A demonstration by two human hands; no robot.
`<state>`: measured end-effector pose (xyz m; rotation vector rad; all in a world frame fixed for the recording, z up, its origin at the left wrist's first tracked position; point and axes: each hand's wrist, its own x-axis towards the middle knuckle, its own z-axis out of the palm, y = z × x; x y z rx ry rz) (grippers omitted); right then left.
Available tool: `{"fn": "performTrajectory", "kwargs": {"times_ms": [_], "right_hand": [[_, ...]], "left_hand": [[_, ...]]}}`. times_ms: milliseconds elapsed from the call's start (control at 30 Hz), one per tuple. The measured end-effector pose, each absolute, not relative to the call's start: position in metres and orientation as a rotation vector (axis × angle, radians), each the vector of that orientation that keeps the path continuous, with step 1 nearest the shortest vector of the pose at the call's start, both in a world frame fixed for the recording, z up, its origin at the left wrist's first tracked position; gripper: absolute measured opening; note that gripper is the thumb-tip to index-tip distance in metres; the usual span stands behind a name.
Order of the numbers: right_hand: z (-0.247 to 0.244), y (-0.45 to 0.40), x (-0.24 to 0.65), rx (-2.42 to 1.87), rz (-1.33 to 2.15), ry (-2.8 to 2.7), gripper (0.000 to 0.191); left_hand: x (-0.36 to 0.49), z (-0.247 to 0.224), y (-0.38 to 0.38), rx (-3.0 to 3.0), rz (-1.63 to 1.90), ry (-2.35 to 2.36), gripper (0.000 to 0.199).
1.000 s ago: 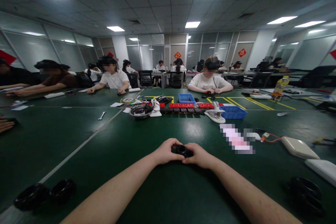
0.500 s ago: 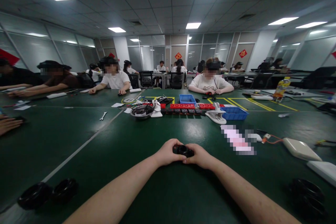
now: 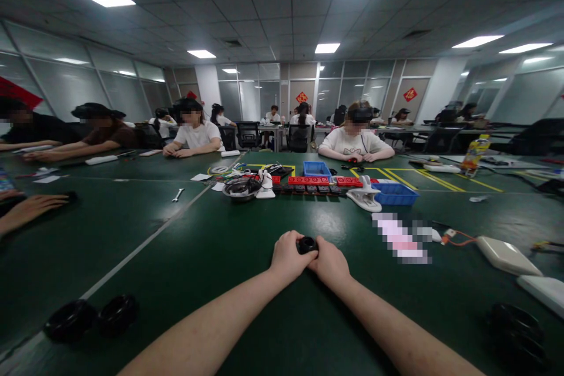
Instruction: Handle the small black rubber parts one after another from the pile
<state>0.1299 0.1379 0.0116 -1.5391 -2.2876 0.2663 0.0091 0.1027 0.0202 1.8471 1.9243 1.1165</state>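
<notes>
Both my hands are closed around a small black ring-shaped part (image 3: 307,244) with a round hole facing up, just above or on the green table. My left hand (image 3: 287,257) wraps its left side, thumb across the near side. My right hand (image 3: 331,262) grips it from the right, and its fingertips are partly hidden behind the left thumb. Two larger glossy black rings, one (image 3: 69,322) and another (image 3: 118,314), lie at the near left. More black rings (image 3: 519,329) rest at the near right, overlapping in dark blur.
Ahead on the green table (image 3: 229,229) stand a red-and-black strip (image 3: 308,181), a blue bin (image 3: 395,193), a white clamp-like stand (image 3: 365,195) and a bowl of cables (image 3: 241,188). A wrench (image 3: 177,195) lies left. Another person's hand (image 3: 37,211) is at the far left.
My hands have drawn closer together and turned around the black ring, covering more of its sides. At the left, another person's hand has moved further into view.
</notes>
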Motion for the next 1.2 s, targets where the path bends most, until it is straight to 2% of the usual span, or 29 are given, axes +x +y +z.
{"fn": "performTrajectory", "kwargs": {"times_ms": [100, 200, 400, 500, 633, 900, 1200], "right_hand": [[0.016, 0.132, 0.125, -1.579, 0.181, -2.306, 0.018], [0.018, 0.131, 0.129, -1.509, 0.235, -2.345, 0.028], [0.023, 0.145, 0.157, -0.986, 0.722, -2.484, 0.054], [0.025, 0.15, 0.163, -0.859, 0.907, -2.491, 0.049], [0.025, 0.151, 0.161, -0.852, 0.838, -2.532, 0.034], [0.026, 0.152, 0.161, -0.788, 0.834, -2.547, 0.036], [0.023, 0.153, 0.16, -0.83, 0.845, -2.537, 0.032]], "left_hand": [[0.008, 0.02, 0.105, 1.848, 1.124, 1.938, 0.028], [0.003, 0.021, 0.106, 1.88, 1.134, 1.854, 0.029], [-0.017, 0.027, 0.106, 1.977, 0.948, 1.446, 0.035], [-0.023, 0.028, 0.106, 2.001, 0.883, 1.329, 0.038], [-0.024, 0.029, 0.106, 2.044, 0.881, 1.303, 0.037], [-0.023, 0.029, 0.106, 2.02, 0.9, 1.233, 0.045], [-0.023, 0.03, 0.106, 2.077, 0.883, 1.272, 0.042]]}}
